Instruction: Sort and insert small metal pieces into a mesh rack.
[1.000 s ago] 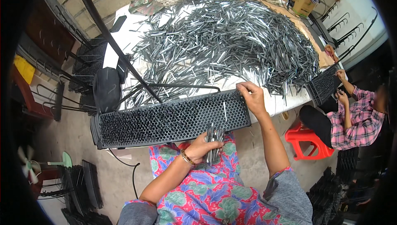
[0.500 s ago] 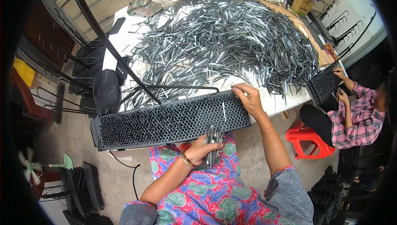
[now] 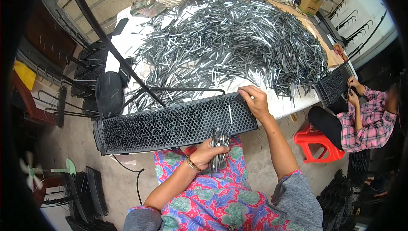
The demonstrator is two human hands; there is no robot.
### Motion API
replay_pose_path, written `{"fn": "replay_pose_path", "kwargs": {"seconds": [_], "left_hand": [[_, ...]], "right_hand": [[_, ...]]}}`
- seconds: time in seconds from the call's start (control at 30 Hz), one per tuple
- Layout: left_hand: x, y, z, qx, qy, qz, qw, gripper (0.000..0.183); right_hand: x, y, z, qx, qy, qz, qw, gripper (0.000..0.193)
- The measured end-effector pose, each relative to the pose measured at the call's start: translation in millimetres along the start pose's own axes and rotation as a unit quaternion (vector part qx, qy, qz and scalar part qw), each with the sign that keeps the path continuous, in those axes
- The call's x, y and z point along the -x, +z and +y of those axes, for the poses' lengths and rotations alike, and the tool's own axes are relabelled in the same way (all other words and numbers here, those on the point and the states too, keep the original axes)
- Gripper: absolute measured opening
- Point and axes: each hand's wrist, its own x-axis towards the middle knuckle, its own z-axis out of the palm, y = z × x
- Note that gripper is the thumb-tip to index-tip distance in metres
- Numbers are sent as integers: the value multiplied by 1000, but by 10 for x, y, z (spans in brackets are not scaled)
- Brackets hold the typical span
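A long black tray [image 3: 197,118] with a honeycomb of round holes lies across my lap, against the table's near edge. Dark strips pack its left part densely; towards the right end the holes look bare. One pale strip [image 3: 230,114] stands out near that end. Below the tray's near edge, my left hand [image 3: 207,152] is closed round a bundle of thin dark strips [image 3: 219,148], their ends sticking out above and below. My right hand [image 3: 255,100] grips the tray's far right corner, fingers bent over the edge; the fingertips are partly hidden.
A large heap of loose strips [image 3: 229,35] covers the white table [image 3: 117,52]. A black bar [image 3: 108,40] slants over the tray. At right, a co-worker in a plaid shirt [image 3: 367,125] handles another tray [image 3: 331,86], near a red stool [image 3: 316,146]. A fan [image 3: 30,170] stands lower left.
The co-worker's hands have shifted at their tray, the upper one coming lower. My own hands, the strip bundle and my tray have hardly moved.
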Motion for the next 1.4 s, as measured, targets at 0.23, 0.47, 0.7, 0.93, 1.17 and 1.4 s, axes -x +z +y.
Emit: {"fn": "replay_pose_path", "kwargs": {"seconds": [0.23, 0.47, 0.7, 0.93, 1.17, 1.4], "left_hand": [[1, -20, -4, -1, 3, 0, 1000, 29], [28, 10, 37, -3, 5, 5, 1000, 19], [91, -59, 49, 36, 9, 8, 999, 30], [133, -39, 165, 72, 16, 23, 997, 22], [88, -54, 132, 116, 13, 17, 993, 23], [70, -91, 256, 139, 54, 10, 989, 22]], "right_hand": [[12, 55, 12, 109, -142, -47, 983, 12], [69, 77, -86, 121, -92, -38, 988, 15], [338, -62, -418, 85, -176, -167, 966, 27], [720, -134, -498, 118, -146, -287, 939, 47], [904, -141, -412, 90, -203, -242, 944, 36], [826, -83, -528, 108, -160, -197, 961, 37]]}}
